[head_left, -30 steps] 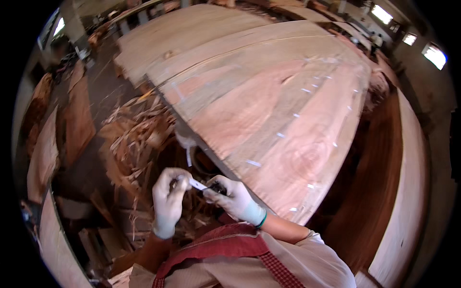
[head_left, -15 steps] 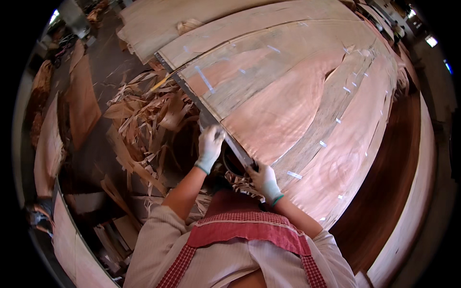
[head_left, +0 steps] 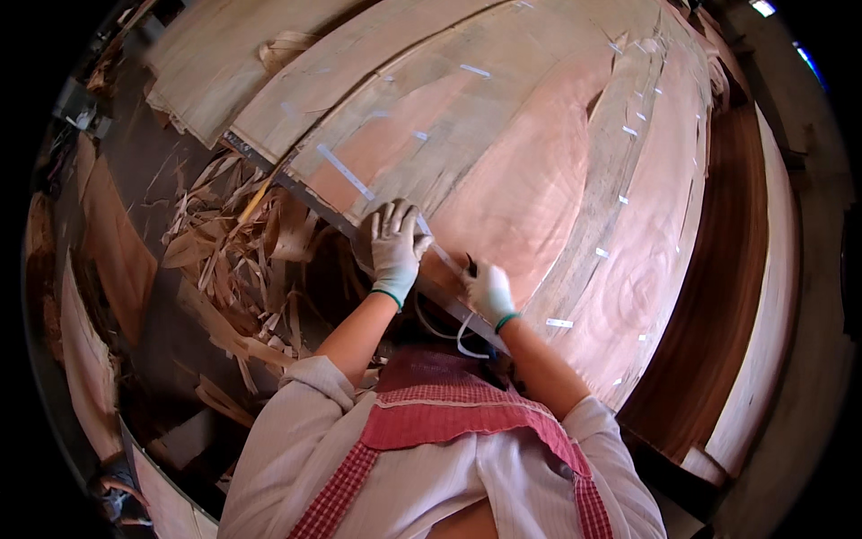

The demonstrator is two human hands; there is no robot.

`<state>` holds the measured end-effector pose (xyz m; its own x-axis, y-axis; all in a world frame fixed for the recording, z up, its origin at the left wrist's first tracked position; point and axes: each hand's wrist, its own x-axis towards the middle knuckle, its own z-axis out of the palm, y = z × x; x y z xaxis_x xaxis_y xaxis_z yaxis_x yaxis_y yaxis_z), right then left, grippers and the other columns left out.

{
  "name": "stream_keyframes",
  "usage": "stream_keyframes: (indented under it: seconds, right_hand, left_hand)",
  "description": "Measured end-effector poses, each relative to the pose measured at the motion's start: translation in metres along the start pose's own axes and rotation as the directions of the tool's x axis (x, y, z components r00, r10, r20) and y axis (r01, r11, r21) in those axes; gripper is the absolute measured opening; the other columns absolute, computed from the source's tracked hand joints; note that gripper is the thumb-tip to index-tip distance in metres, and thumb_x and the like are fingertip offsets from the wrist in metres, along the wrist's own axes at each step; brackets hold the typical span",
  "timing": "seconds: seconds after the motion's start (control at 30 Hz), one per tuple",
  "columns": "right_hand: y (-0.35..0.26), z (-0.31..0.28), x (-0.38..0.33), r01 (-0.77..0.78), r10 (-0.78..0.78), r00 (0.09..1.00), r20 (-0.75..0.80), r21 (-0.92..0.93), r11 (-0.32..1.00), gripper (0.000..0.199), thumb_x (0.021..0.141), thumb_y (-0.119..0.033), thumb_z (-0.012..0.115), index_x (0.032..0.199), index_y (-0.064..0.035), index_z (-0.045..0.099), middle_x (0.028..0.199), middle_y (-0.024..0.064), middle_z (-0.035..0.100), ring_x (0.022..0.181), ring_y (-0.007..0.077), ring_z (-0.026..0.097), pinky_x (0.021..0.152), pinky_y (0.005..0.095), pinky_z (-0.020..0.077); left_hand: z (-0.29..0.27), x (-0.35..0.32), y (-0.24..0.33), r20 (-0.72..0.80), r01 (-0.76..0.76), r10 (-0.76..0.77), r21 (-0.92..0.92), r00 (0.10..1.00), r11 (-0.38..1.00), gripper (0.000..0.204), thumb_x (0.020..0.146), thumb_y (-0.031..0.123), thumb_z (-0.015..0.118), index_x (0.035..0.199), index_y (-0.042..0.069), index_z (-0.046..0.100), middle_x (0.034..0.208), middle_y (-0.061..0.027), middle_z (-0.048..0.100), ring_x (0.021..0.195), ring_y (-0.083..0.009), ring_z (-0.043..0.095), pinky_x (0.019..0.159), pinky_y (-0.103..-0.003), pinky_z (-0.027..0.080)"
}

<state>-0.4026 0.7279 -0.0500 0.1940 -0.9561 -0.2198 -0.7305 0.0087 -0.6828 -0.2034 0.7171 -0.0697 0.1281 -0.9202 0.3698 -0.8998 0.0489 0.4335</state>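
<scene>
Tape strip (head_left: 442, 251), narrow and pale, appears to lie flat on the veneer sheet (head_left: 530, 198), close to the sheet's near edge and between the two hands. Left hand (head_left: 393, 247): gloved, palm down on the sheet at that edge, fingers extended and slightly spread, nothing visibly gripped. Right hand (head_left: 490, 289): gloved, just above the sheet's near edge, fingers curled around a small dark object (head_left: 470, 266), mostly hidden; its type cannot be determined. Handling estimate: the strip should be light, limp and easily creased; hold it by its ends. The sheet looks thin, broad and liable to split along the grain; support it with a flat palm, away from ragged edges. Containers: none can be identified with certainty. Veneer scraps (head_left: 242, 234) lie loose in a heap left of the sheet.
</scene>
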Motion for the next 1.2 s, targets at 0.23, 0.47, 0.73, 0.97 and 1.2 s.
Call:
stream_keyframes:
  seconds: [0.23,0.47,0.73,0.97,1.2]
  right_hand:
    - [-0.013,-0.163,-0.008,-0.326,0.252,0.928,0.274,0.27,0.906,0.019,0.087,-0.02,0.065,0.086,-0.0007,0.064,0.069,0.0023,0.064,0.053,0.0082,0.049,0.049,0.0246,0.0396]
    - [0.018,-0.187,-0.109,-0.523,0.431,0.851,0.3,0.403,0.751,0.023,0.091,-0.023,0.063,0.092,-0.0004,0.062,0.07,0.0023,0.064,0.051,0.0054,0.044,0.045,0.023,0.0363]
    - [-0.004,-0.246,-0.159,-0.515,0.53,0.846,0.055,0.345,0.785,0.013,0.091,-0.012,0.058,0.094,0.0015,0.057,0.071,0.0039,0.063,0.05,0.0051,0.046,0.045,0.0225,0.0364]
    - [0.007,-0.224,-0.179,-0.489,0.567,0.824,0.006,0.514,0.705,0.014,0.092,-0.014,0.058,0.093,0.0,0.056,0.072,0.0025,0.063,0.05,0.0041,0.044,0.045,0.0209,0.0357]
    - [0.006,-0.22,-0.178,-0.46,0.574,0.818,-0.03,0.565,0.685,0.015,0.093,-0.015,0.057,0.092,-0.0005,0.056,0.073,0.0033,0.063,0.05,0.0044,0.045,0.045,0.0209,0.0369]
  left_hand:
    - [-0.004,0.01,0.024,0.122,-0.041,0.035,0.054,0.992,0.998,0.04,0.079,0.021,0.066,0.115,0.005,0.056,0.13,-0.0132,0.05,0.129,-0.0315,0.039,0.11,-0.048,0.027]
    - [0.021,-0.044,0.125,0.306,-0.411,0.526,-0.366,0.793,0.835,0.029,0.087,0.024,0.059,0.109,0.004,0.061,0.12,-0.0112,0.058,0.117,-0.0288,0.051,0.101,-0.045,0.038]
    - [0.018,-0.055,0.168,0.432,-0.364,0.564,-0.462,0.704,0.809,0.047,0.082,0.032,0.065,0.121,0.007,0.055,0.125,-0.0119,0.053,0.118,-0.0291,0.049,0.101,-0.044,0.036]
    - [0.03,-0.08,0.149,0.442,-0.472,0.694,-0.517,0.568,0.714,0.05,0.078,0.032,0.069,0.119,0.009,0.055,0.129,-0.0072,0.05,0.124,-0.0265,0.043,0.103,-0.043,0.035]
    - [0.036,-0.078,0.142,0.255,-0.654,0.807,-0.482,0.532,0.583,0.023,0.081,0.026,0.065,0.096,0.011,0.059,0.115,-0.004,0.057,0.115,-0.0228,0.05,0.098,-0.041,0.039]
